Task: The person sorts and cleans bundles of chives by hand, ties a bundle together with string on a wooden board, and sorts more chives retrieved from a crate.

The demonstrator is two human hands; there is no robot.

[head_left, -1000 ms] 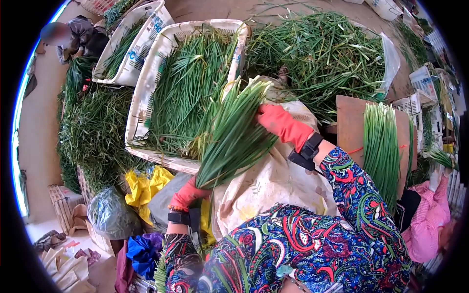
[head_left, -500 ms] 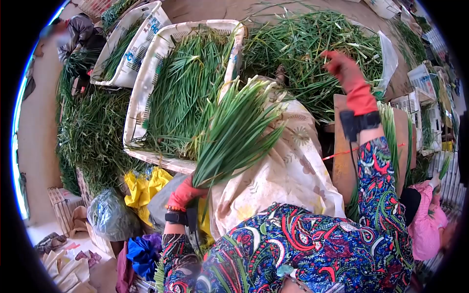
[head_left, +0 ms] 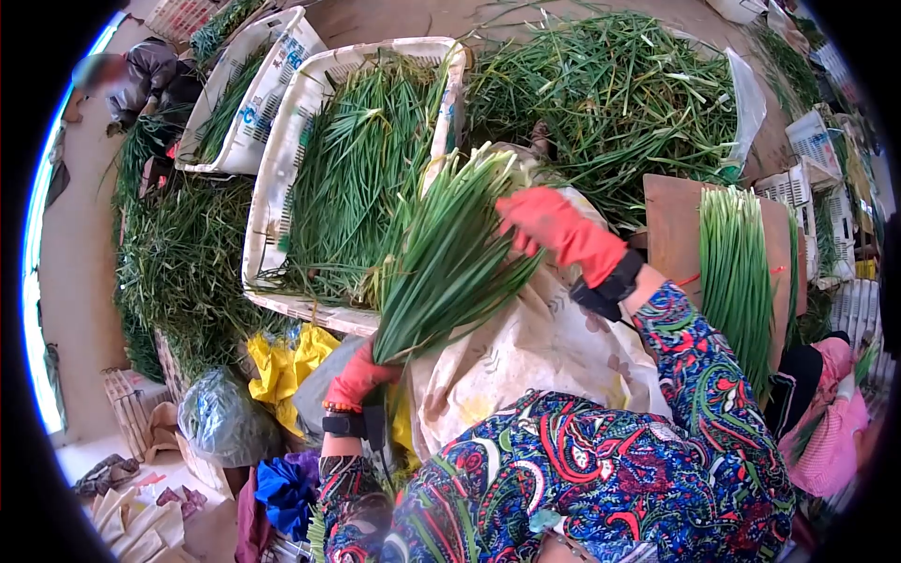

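My left hand [head_left: 361,377], in a red glove, is closed around the leafy end of a loose bunch of garlic chives [head_left: 446,249]. The bunch slants up and away over my lap, its pale stem ends at the top. My right hand [head_left: 554,230], also red-gloved, is at the bunch's right edge, fingers bent in against the leaves; the exact strands they pinch are hidden. Under the bunch lies a stained, patterned cloth [head_left: 526,366] across my lap. To my right, a neat bundle of chives [head_left: 737,272] rests on a brown board [head_left: 671,225].
A white crate [head_left: 267,202] full of chives stands ahead on the left, close to the bunch. Behind my right hand spreads a heap of loose leaves [head_left: 610,103]. Yellow plastic [head_left: 286,366] and a stuffed clear bag [head_left: 221,418] lie at left. People sit at far left and right.
My right hand has come down and left from above the loose heap to the bunch, uncovering the bundle on the board. My left hand keeps its hold, almost unmoved.
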